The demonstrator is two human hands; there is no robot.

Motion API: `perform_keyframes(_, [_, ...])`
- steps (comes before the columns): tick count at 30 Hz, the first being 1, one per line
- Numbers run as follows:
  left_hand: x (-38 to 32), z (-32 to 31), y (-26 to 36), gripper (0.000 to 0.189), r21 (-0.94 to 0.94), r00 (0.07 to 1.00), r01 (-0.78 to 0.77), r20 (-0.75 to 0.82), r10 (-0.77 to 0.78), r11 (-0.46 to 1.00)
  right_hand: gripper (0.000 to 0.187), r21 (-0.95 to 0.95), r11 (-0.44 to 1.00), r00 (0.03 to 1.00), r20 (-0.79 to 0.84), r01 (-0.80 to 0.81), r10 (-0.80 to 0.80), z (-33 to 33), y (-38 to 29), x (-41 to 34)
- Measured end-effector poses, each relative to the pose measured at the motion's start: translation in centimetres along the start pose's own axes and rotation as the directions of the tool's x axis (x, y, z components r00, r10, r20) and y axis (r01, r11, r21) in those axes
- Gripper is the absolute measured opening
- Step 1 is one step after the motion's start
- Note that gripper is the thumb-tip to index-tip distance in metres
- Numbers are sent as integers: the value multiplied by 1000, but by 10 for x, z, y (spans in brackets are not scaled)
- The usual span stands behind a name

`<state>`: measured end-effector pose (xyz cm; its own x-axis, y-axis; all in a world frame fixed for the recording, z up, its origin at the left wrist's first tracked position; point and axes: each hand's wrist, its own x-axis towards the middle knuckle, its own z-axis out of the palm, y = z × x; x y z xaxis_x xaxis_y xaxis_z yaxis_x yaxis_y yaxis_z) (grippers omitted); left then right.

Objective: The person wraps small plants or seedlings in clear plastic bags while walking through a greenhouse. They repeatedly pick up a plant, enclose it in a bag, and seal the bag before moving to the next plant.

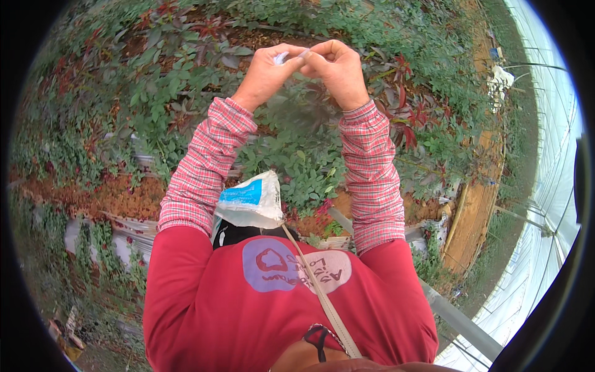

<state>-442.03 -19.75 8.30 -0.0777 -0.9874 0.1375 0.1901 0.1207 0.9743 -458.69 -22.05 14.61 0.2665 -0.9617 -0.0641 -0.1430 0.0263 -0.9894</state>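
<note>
At the top centre my left hand (268, 69) and my right hand (338, 69) meet at the fingertips over the leafy plants. Between the thumb and fingers of my left hand is a small crumpled whitish piece (280, 57), thin like plastic or paper. A pale end of it (304, 53) shows where the fingertips of both hands pinch together. A white bag with a blue patch (251, 197) hangs at my waist from a beige strap (320, 288) across my chest. Checked red sleeve covers are on both forearms.
Rose-like bushes (297, 162) with green and dark red leaves surround me. Reddish soil (93, 195) and plastic ground film (121, 246) show between rows. A metal pole (460, 321) slants at the lower right, near the translucent greenhouse wall (558, 186). A dirt path (479, 209) runs along the right.
</note>
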Motion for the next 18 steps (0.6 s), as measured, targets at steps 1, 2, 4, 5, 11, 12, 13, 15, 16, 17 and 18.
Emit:
perform_keyframes(1, [10, 6, -3, 21, 14, 999, -49, 7, 49, 999, 17, -19, 1000, 1000, -21, 15, -15, -9, 1, 4])
perform_keyframes(2, [22, 14, -6, 22, 27, 995, -95, 13, 94, 995, 17, -7, 1000, 999, -46, 26, -26, -17, 3, 8])
perform_keyframes(4, [39, 30, -13, 19, 45, 978, -208, 45, 206, 977, 17, -67, 998, 994, -105, 12, -19, -37, 8, 16])
perform_keyframes(5, [49, 38, -16, 18, 170, 966, -257, 63, 249, 951, 17, -91, 996, 991, -129, 4, -16, -48, 11, 21])
perform_keyframes(11, [123, 87, -31, 19, 462, 866, -498, 213, 452, 734, 39, -55, 998, 981, -193, -9, -2, -123, 21, 41])
perform_keyframes(12, [136, 91, -31, 23, 419, 840, -542, 303, 450, 729, 42, -56, 998, 982, -190, -18, 7, -134, 23, 43])
perform_keyframes(13, [148, 93, -30, 28, 389, 816, -564, 396, 421, 728, 45, -53, 998, 982, -186, -27, 17, -144, 24, 43])
perform_keyframes(15, [155, 103, -33, 28, 227, 845, -463, 404, 350, 857, 49, -67, 995, 978, -200, -80, 65, -158, 30, 44])
perform_keyframes(16, [158, 107, -35, 27, 257, 884, -328, 422, 200, 909, 49, -93, 993, 983, -176, -67, 50, -163, 34, 44])
perform_keyframes(17, [159, 111, -37, 26, 290, 899, -189, 435, 47, 938, 48, -115, 991, 984, -169, -72, 52, -167, 38, 44])
perform_keyframes(18, [162, 117, -40, 26, 323, 893, -327, 413, 178, 888, 46, -112, 991, 982, -184, -70, 49, -170, 42, 44])
